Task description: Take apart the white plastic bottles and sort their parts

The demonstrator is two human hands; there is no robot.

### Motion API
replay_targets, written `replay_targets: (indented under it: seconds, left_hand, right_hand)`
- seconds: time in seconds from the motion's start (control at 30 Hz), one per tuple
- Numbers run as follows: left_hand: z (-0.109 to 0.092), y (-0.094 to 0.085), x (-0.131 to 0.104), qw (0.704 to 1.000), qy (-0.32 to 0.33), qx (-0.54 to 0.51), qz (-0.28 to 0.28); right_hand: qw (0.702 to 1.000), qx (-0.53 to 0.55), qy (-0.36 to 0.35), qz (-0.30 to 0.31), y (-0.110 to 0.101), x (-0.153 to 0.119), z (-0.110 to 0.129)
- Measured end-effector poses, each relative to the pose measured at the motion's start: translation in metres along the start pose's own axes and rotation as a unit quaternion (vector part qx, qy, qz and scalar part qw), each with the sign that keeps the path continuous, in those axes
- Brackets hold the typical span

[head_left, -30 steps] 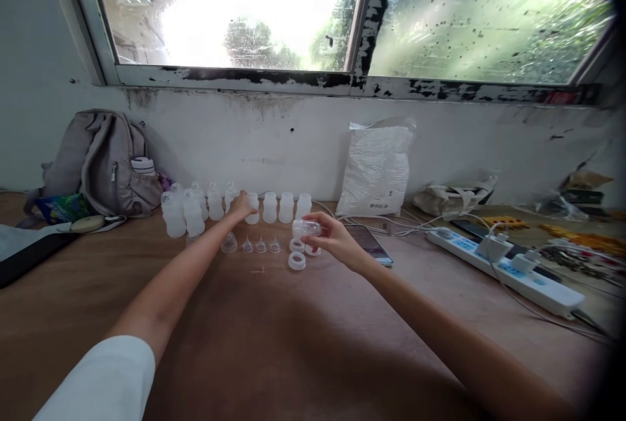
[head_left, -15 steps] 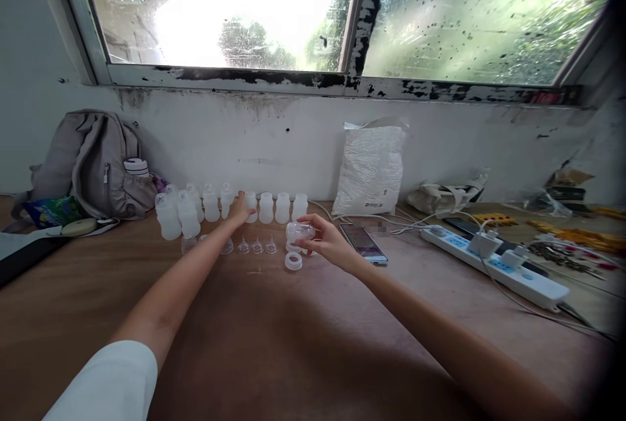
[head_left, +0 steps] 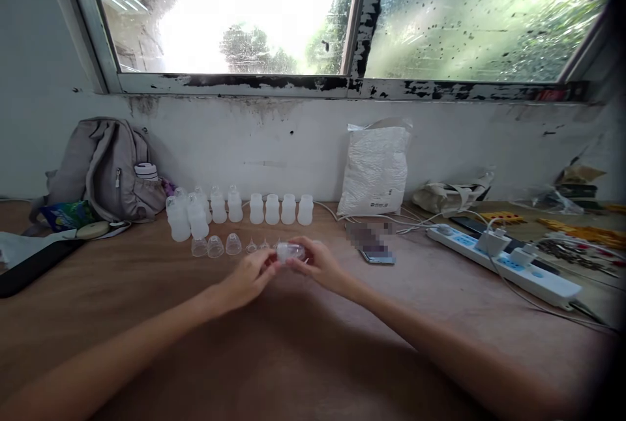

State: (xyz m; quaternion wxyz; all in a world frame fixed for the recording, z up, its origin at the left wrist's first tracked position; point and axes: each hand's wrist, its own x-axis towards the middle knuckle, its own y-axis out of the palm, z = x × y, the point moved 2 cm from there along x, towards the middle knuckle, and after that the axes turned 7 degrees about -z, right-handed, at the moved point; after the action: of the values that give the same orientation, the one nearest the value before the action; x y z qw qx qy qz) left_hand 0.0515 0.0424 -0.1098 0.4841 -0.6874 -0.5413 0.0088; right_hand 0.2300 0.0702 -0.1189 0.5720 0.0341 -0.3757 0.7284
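In front of me, both hands meet around a clear bottle cap (head_left: 289,252). It lies on its side in the fingers of my right hand (head_left: 317,264). At its left end, the closed fingers of my left hand (head_left: 254,274) grip it; they partly hide whether a ring is with it. Just behind the hands stand small clear nipples (head_left: 251,247), some of them covered by the fingers. Loose domed caps (head_left: 215,247) sit in a row to the left of them.
Along the wall stand open milky bottles (head_left: 272,210) and several capped bottles (head_left: 197,219). A backpack (head_left: 105,173) is at the left. Right of the hands are a phone (head_left: 379,256), a white plastic bag (head_left: 374,170) and a power strip (head_left: 503,268) with cables.
My left hand has left the row of bottles and come down to the clear cap. My right hand has drawn the cap slightly nearer and left. The view has shifted a little.
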Motion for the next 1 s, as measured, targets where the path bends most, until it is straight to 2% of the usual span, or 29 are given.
replay_targets:
  seconds: [0.07, 0.13, 0.37, 0.5, 0.73, 0.87, 1.0]
  left_hand:
    - [-0.001, 0.009, -0.02, 0.998, -0.034, -0.059, -0.006]
    - [0.003, 0.014, -0.03, 0.995, -0.056, -0.082, -0.011]
    - [0.013, 0.014, -0.032, 0.993, -0.061, -0.102, 0.02]
    - [0.013, 0.015, -0.032, 0.992, -0.074, -0.102, 0.025]
    - [0.006, 0.012, -0.034, 0.992, -0.078, -0.097, 0.004]
    - [0.005, 0.012, -0.035, 0.992, -0.086, -0.096, -0.005]
    - [0.004, 0.013, -0.034, 0.991, -0.091, -0.098, -0.019]
  right_hand:
    - [0.998, -0.049, -0.033, 0.018, 0.013, -0.01, 0.003]
    - [0.996, -0.076, -0.035, 0.031, 0.023, -0.02, 0.003]
    - [0.995, -0.094, -0.011, 0.04, 0.03, -0.029, -0.001]
    - [0.997, -0.061, -0.023, 0.051, 0.03, -0.028, -0.001]
    - [0.988, 0.091, 0.063, 0.103, 0.032, -0.027, -0.003]
    - [0.986, 0.118, 0.078, 0.088, 0.033, -0.029, 0.001]
    - [0.992, 0.093, 0.062, 0.063, 0.033, -0.032, 0.004]
